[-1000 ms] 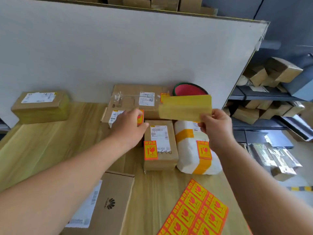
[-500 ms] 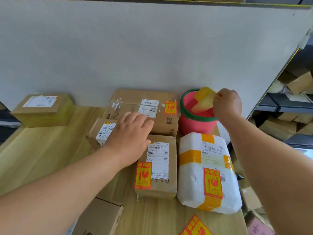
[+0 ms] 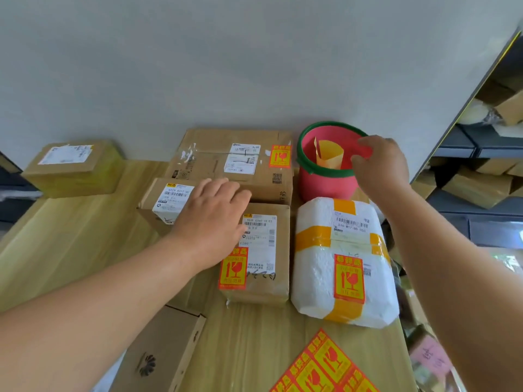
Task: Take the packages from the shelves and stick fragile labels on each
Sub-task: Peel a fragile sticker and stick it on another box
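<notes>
My left hand (image 3: 210,215) lies flat, fingers together, on a small brown box (image 3: 167,198) and the edge of a taller brown box (image 3: 261,250) that bears a fragile label. My right hand (image 3: 380,165) hovers at the rim of a pink bucket (image 3: 325,182), fingers loosely curled and holding nothing. A curled yellow backing strip (image 3: 329,155) stands inside the bucket. A white wrapped parcel (image 3: 339,261) and a large flat box (image 3: 232,159) each carry a fragile label. A sheet of fragile labels (image 3: 325,366) lies at the table's near edge.
A taped box (image 3: 75,168) sits at the far left of the wooden table (image 3: 70,244). A brown box with a flower logo (image 3: 158,355) lies near me. A grey board (image 3: 226,66) backs the table. Shelves with more packages (image 3: 486,176) stand to the right.
My right hand carried the yellow backing strip to the pink bucket and let it go inside. My left hand stayed on the boxes. The view tilted down.
</notes>
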### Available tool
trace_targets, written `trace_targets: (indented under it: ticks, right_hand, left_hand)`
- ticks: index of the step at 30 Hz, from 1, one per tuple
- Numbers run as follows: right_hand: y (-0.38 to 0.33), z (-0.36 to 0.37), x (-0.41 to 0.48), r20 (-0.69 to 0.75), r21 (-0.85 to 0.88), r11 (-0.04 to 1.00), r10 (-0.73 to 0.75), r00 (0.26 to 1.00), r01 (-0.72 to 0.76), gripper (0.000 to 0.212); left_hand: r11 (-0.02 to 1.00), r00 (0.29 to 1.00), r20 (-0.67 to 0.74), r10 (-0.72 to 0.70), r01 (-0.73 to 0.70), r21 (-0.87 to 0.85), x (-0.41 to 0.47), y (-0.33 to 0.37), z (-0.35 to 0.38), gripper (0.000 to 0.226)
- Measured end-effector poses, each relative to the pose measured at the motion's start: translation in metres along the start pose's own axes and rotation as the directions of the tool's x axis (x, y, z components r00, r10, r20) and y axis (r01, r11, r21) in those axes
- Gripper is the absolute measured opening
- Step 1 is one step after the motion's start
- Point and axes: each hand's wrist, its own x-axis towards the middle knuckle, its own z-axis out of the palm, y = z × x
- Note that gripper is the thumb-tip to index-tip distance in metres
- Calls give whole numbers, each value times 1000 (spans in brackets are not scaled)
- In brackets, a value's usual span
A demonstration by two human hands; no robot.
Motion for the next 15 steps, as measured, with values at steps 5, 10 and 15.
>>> trace_targets:
  ticks: [5, 10, 15]
  right_hand:
    - [22, -27, -89, -54, 121, 993, 17, 998, -10, 29]
    - [57, -27, -192, -6, 159, 986, 50, 999, -48, 26]
    - [90, -20, -266, 143, 53, 979, 187, 972, -196, 28]
  left_hand:
    - [997, 999, 38, 21, -18, -72, -18, 22, 3, 57]
    - [994, 992, 83, 92, -86, -68, -49, 49, 21, 60]
    - [984, 987, 87, 133, -121, -133, -73, 81, 36, 60]
